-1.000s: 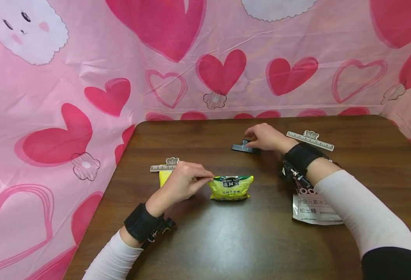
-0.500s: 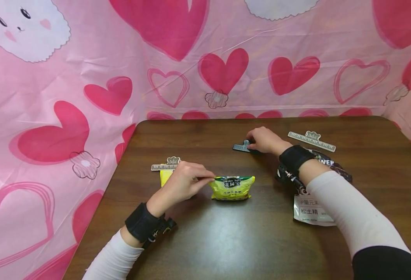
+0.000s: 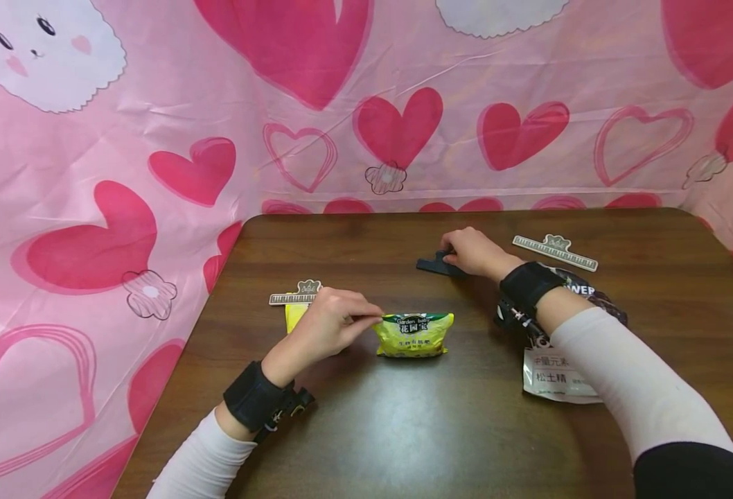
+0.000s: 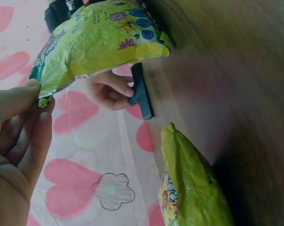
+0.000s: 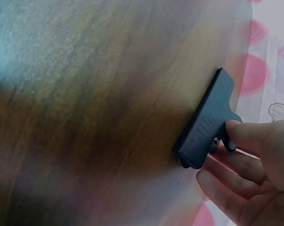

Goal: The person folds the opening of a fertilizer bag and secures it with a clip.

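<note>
Since a moment ago, only the dark clip [image 3: 439, 265] has tilted up in the right hand [image 3: 474, 251], pinched far centre on the desk [image 3: 404, 430]. Nearer, the left hand [image 3: 323, 326] pinches the yellow packet [image 3: 413, 335].

The dark wooden table [image 3: 404, 430] bears yellow packets [image 3: 413, 335], a white pouch [image 3: 556, 380] and clips [image 3: 555, 251] (one black).
</note>
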The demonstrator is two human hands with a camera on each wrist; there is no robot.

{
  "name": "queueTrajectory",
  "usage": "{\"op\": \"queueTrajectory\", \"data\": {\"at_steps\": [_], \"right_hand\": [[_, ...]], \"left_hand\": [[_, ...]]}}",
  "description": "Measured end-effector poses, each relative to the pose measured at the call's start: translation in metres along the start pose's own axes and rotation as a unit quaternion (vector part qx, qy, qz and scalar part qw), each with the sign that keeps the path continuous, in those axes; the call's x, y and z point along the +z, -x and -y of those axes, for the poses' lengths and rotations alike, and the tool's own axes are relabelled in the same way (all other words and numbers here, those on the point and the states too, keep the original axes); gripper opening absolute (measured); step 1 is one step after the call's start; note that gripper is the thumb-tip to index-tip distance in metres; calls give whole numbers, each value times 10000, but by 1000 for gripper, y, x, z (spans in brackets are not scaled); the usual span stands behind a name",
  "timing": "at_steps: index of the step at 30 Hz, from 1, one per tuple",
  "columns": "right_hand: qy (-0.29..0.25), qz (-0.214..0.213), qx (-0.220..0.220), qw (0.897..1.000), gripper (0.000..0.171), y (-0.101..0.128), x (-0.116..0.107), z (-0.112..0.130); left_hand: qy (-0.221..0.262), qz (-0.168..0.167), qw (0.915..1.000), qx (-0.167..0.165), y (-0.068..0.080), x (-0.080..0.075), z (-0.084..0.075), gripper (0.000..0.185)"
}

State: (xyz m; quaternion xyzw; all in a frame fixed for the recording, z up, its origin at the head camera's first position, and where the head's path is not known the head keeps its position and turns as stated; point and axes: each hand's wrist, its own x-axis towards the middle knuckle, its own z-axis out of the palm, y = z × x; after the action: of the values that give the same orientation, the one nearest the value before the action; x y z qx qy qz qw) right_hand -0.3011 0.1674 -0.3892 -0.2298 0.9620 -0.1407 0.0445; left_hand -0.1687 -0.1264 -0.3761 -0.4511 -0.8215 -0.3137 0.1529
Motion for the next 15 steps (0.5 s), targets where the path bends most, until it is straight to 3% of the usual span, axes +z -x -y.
{"op": "queueTrajectory", "data": {"at_steps": [15], "right_hand": [[-144,-333,-559,9978,9,9,-15,9]], "left_hand": [[-31,39,10000,-20,1,-1,-1,11]]}}
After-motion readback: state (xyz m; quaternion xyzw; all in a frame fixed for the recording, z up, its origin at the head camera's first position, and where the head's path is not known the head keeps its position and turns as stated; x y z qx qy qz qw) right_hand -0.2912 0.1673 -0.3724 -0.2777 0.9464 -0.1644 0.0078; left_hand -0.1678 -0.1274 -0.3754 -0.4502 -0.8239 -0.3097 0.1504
